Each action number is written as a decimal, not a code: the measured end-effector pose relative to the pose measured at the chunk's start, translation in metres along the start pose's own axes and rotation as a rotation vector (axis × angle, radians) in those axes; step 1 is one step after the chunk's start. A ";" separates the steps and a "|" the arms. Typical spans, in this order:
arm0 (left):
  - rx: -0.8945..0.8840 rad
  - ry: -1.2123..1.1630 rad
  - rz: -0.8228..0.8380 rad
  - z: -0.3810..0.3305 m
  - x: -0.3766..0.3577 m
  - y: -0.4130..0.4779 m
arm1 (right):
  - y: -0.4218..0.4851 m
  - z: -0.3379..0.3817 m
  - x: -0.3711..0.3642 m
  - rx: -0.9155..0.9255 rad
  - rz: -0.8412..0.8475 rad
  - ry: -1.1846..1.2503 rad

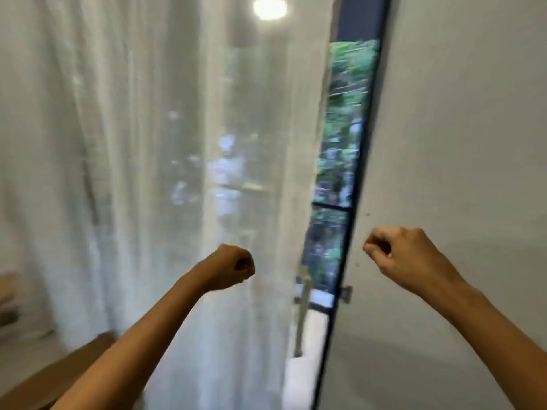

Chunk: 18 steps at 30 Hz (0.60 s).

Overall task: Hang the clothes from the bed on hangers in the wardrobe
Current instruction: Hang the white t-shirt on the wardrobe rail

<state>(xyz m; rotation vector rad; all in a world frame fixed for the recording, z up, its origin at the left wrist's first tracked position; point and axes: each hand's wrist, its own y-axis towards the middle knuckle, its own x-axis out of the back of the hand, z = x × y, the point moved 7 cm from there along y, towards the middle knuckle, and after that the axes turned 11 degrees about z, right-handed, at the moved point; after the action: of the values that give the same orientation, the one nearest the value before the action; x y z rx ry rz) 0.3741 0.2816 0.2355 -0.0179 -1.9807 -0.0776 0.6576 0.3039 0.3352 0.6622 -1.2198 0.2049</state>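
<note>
Both my arms are raised in front of me. My left hand (229, 266) is curled into a fist before a sheer white curtain and holds nothing. My right hand (393, 251) is also curled into a fist, in front of a plain white wall, and it is empty too. No clothes, hangers, bed or wardrobe show in this blurred view.
A sheer white curtain (148, 173) covers a tall window (343, 143) with a dark frame and greenery outside. A white wall (473, 128) fills the right side. A wooden edge (59, 377) sits at the lower left. A round lamp (270, 7) glows at the top.
</note>
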 end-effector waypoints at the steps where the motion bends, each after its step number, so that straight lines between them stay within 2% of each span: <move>1: 0.108 -0.018 -0.015 0.054 0.004 -0.038 | 0.010 0.038 -0.032 0.072 0.035 0.046; 5: 0.483 -0.021 -0.064 0.222 0.002 -0.209 | 0.023 0.194 -0.167 0.331 0.248 0.210; 8: 0.740 -0.064 -0.076 0.303 -0.012 -0.337 | 0.008 0.315 -0.261 0.515 0.445 0.291; 13: 1.045 -0.269 -0.170 0.362 -0.042 -0.499 | -0.038 0.490 -0.362 0.770 0.721 0.295; 18: 1.261 -0.377 -0.308 0.392 -0.073 -0.606 | -0.090 0.621 -0.429 1.007 0.897 0.231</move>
<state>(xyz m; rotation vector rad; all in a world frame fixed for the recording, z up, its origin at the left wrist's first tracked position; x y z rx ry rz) 0.0153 -0.2964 -0.0153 1.1446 -2.0574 1.0337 0.0538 -0.0376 0.0249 0.8544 -1.0668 1.6734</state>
